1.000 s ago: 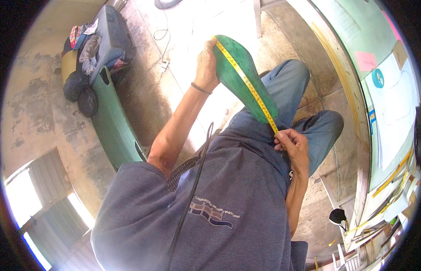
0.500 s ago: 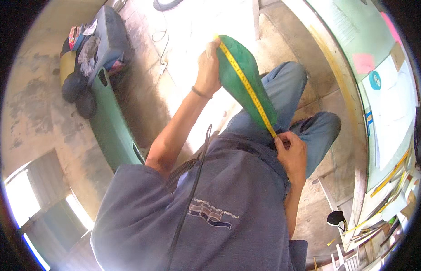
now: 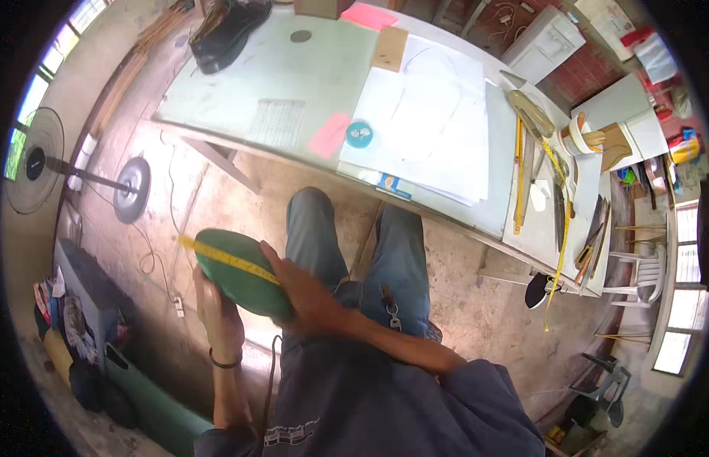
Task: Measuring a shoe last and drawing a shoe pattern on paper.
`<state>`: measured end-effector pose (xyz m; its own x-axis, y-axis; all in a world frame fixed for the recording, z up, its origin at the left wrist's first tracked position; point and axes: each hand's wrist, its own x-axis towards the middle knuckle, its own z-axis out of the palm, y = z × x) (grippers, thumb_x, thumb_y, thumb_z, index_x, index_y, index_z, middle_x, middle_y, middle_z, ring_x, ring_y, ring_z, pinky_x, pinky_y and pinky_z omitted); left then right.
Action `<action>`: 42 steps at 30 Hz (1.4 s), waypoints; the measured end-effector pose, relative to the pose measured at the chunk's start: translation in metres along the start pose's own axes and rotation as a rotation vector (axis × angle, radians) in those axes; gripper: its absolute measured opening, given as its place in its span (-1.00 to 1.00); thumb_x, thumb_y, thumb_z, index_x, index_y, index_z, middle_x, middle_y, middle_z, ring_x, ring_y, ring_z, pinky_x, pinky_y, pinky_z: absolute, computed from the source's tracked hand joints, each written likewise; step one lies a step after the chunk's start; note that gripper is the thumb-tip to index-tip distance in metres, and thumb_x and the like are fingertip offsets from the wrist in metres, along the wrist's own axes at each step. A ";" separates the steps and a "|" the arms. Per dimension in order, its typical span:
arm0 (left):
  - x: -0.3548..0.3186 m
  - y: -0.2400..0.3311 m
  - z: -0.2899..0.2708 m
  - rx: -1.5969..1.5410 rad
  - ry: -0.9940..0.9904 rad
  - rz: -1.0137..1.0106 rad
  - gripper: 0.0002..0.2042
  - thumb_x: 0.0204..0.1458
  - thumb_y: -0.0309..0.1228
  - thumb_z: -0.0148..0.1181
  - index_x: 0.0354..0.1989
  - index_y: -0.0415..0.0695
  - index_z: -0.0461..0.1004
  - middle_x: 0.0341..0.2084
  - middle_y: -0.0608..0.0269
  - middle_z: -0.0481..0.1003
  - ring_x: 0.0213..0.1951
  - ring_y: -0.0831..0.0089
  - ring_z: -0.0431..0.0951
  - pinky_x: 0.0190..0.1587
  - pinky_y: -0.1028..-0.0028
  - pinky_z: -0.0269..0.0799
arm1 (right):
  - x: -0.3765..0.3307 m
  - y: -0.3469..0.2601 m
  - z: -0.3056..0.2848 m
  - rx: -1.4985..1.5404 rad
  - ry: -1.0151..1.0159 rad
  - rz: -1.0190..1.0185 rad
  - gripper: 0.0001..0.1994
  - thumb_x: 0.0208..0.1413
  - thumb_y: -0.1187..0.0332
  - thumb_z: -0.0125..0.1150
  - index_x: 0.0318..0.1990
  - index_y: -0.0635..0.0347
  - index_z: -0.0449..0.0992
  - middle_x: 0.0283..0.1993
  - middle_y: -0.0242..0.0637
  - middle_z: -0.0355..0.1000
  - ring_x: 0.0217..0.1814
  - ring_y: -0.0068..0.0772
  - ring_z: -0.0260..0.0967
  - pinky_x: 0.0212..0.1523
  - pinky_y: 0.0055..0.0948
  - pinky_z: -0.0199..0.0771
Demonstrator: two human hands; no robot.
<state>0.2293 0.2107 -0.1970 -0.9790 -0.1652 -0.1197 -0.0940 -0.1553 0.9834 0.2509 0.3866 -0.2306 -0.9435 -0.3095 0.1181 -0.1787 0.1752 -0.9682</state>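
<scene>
Green sole-shaped piece (image 3: 244, 295) w/ yellow measuring tape (image 3: 236, 263) along it sat btwn L hand (image 3: 220, 316) & R hand (image 3: 307, 295). R fingers gripped its right end; L fingers mostly hidden, couldn't tell grip. L forearm (image 3: 231, 392) stood near-vert., R forearm (image 3: 396, 344) slanted across.

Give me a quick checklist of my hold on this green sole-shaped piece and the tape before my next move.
1. Right hand holding the green sole-shaped piece at its right end: ok.
2. Left hand supporting the piece with a closed grip: cannot tell, fingers hidden.
3. Yellow tape strip lying along the piece: ok.
4. Strip's markings readable: not ok, blurred.
5. Strip's end by the right hand visible: not ok, hidden there.
6. Loose yellow tape wholly on the table: not ok, one end hangs over the edge.
</scene>
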 end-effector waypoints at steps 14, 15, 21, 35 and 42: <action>-0.020 0.069 0.095 -0.154 -0.487 -0.246 -0.40 0.03 -0.36 0.30 0.24 -0.36 0.33 0.02 0.05 0.51 0.02 0.28 0.55 0.08 0.31 0.50 | -0.019 -0.077 -0.073 -0.188 0.849 -0.114 -0.70 0.35 0.37 0.03 0.09 0.38 0.51 -0.12 -0.02 0.46 -0.09 -0.05 0.46 -0.04 -0.27 0.46; -0.010 0.084 0.112 -0.151 -0.532 -0.240 -0.45 0.03 -0.40 0.29 0.21 -0.36 0.36 -0.01 0.07 0.52 -0.01 0.32 0.56 0.05 0.33 0.51 | -0.024 -0.081 -0.085 -0.169 0.934 -0.113 -0.72 0.40 0.36 -0.02 -0.01 0.37 0.57 -0.24 -0.13 0.48 -0.25 -0.22 0.48 -0.19 -0.36 0.48; 0.080 0.132 0.248 0.070 -0.877 -0.098 -0.65 0.01 -0.47 0.31 -0.04 -0.37 0.50 -0.23 0.17 0.58 -0.26 0.43 0.60 -0.17 0.44 0.55 | -0.073 -0.081 -0.144 0.297 1.056 0.040 -0.59 0.49 0.16 -0.11 -0.17 0.28 0.61 -0.46 -0.46 0.38 -0.47 -0.71 0.23 -0.47 -0.63 0.22; 0.155 0.065 0.370 0.411 -0.749 -0.034 -0.63 -0.27 -0.46 0.40 -0.26 -0.44 0.55 -0.35 0.01 0.58 -0.39 0.25 0.62 -0.33 0.28 0.58 | -0.123 -0.062 -0.152 0.354 0.976 0.190 -0.57 0.46 0.09 -0.09 -0.15 0.26 0.61 -0.51 -0.50 0.34 -0.57 -0.76 0.18 -0.60 -0.68 0.03; 0.163 0.067 0.376 0.626 -0.743 0.052 -0.69 -0.34 -0.37 0.38 -0.40 -0.33 0.60 -0.45 0.06 0.58 -0.44 0.26 0.58 -0.38 0.30 0.49 | -0.117 -0.079 -0.154 0.363 0.956 0.229 -0.56 0.47 0.11 -0.07 -0.17 0.32 0.63 -0.50 -0.46 0.35 -0.55 -0.70 0.20 -0.54 -0.62 0.18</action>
<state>-0.0045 0.5401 -0.0994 -0.8294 0.5327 -0.1684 0.0837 0.4164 0.9053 0.3326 0.5527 -0.1344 -0.8001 0.5907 -0.1043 -0.0225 -0.2033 -0.9789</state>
